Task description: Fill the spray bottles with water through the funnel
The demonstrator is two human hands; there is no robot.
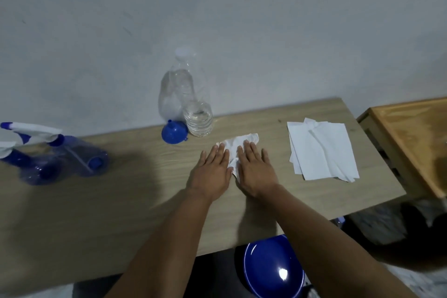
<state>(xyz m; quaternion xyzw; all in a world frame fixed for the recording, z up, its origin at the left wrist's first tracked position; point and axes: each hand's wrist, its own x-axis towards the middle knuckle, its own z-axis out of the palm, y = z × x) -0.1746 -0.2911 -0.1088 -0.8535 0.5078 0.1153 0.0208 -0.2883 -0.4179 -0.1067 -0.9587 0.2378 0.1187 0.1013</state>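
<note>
Both hands flat on the bench [121, 201], fingers straight and pressed down on a crumpled white tissue [238, 146]; left hand [214, 170] on its left part, right hand [256, 169] on its right, neither grip curled round anything. Spray bottles [60, 155] well apart at the far left, translucent blue with white-and-blue trigger heads, blurred, so upright or tipped cannot be told, nor whether heads are screwed on. Blue funnel [173, 133] mouth-down just beside the clear water bottle [197, 117] near the wall, water low in it, white cap on. Spare white paper sheets [321, 150] to the right of the hands. Looks like blotting a spill rather than pouring; filling apparently either unfinished or paused. Risks from here: damp bench left under the tissue, so a slick base for a bottle set down there; funnel resting on its rim, likely to carry drips when lifted; light, near-empty water bottle easily knocked by a reach across toward the spray bottles; wet fingers slipping on the cap.
</note>
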